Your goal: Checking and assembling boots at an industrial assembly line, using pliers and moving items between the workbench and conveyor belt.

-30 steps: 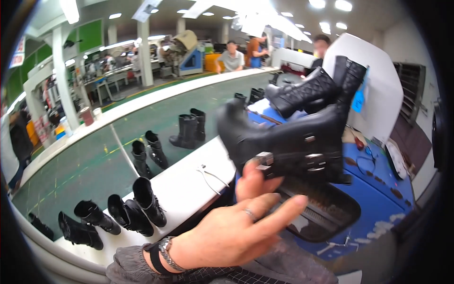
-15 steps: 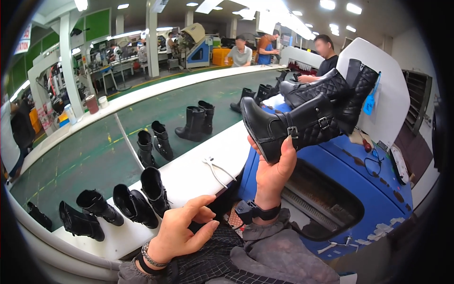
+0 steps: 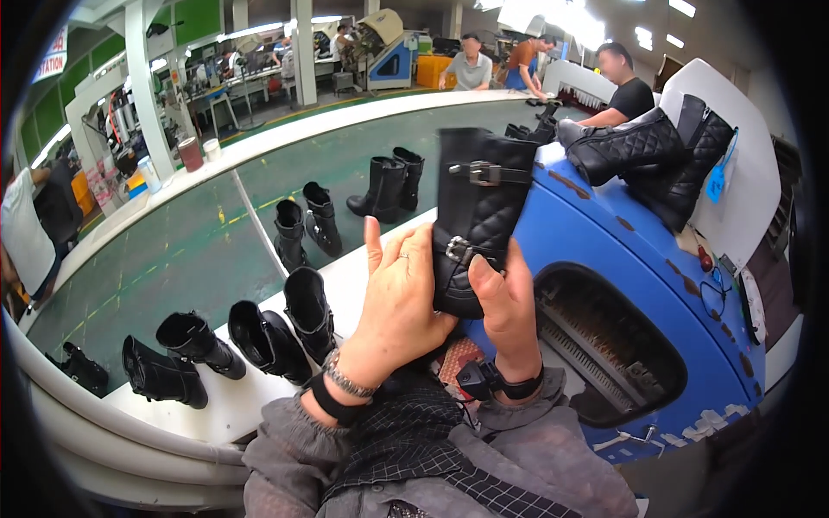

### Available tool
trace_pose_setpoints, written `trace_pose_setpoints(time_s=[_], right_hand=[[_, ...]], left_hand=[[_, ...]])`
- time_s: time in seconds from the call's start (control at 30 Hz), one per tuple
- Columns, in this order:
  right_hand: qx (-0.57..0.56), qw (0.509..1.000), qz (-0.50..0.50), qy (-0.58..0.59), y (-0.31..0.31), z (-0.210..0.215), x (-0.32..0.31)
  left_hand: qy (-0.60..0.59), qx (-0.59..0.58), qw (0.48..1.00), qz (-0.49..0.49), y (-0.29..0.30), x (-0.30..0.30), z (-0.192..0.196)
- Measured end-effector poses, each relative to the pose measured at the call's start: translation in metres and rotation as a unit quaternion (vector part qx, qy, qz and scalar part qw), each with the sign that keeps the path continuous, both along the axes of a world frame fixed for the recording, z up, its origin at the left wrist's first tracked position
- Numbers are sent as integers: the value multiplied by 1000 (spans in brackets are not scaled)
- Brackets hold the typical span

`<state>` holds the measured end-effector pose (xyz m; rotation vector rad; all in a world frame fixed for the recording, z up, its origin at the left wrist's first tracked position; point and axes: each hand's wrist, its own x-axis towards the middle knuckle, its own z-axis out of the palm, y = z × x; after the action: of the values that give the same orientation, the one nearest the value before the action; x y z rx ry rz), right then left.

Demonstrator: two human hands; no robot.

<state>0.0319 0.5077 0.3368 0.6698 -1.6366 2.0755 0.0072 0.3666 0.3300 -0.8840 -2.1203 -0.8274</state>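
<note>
A black quilted ankle boot (image 3: 485, 203) with two buckled straps is held upright in front of me, its shaft pointing up. My right hand (image 3: 509, 302) grips its lower part from the right, the thumb lying near the lower buckle. My left hand (image 3: 399, 293) presses against the boot's left side, little finger raised apart and the other fingertips partly hidden behind the boot. Two more black boots, one lying quilted boot (image 3: 626, 148) and one leaning quilted boot (image 3: 686, 164) with a blue tag (image 3: 716, 183), rest on the blue machine (image 3: 587, 224).
Several black boots (image 3: 268, 341) stand along the white ledge (image 3: 224, 414) at left. Beyond it, more boots (image 3: 376, 190) stand on the green conveyor belt (image 3: 285, 164). A red-handled tool (image 3: 705, 259) lies on the machine. Co-workers (image 3: 626, 86) are at the far side.
The boot has turned from lying sideways to upright and come lower and nearer. My left hand has moved up and right onto it. The view has shifted slightly.
</note>
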Motion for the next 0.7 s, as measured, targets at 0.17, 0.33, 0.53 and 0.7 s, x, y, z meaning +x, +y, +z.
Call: trace_pose_setpoints(time_s=[0.17,0.33,0.53,0.7], right_hand=[[30,988,123,-83,25,-29,-8],[59,972,109,-197,29,-62,-16],[65,967,88,-229,29,-90,-25],[76,964,73,-245,29,-97,-29]], left_hand=[[-306,165,922,-171,-6,-22,-60],[-493,320,754,-294,-12,-20,-101],[-519,348,716,-309,-15,-20,-122],[-526,356,714,-295,-14,-22,-130]])
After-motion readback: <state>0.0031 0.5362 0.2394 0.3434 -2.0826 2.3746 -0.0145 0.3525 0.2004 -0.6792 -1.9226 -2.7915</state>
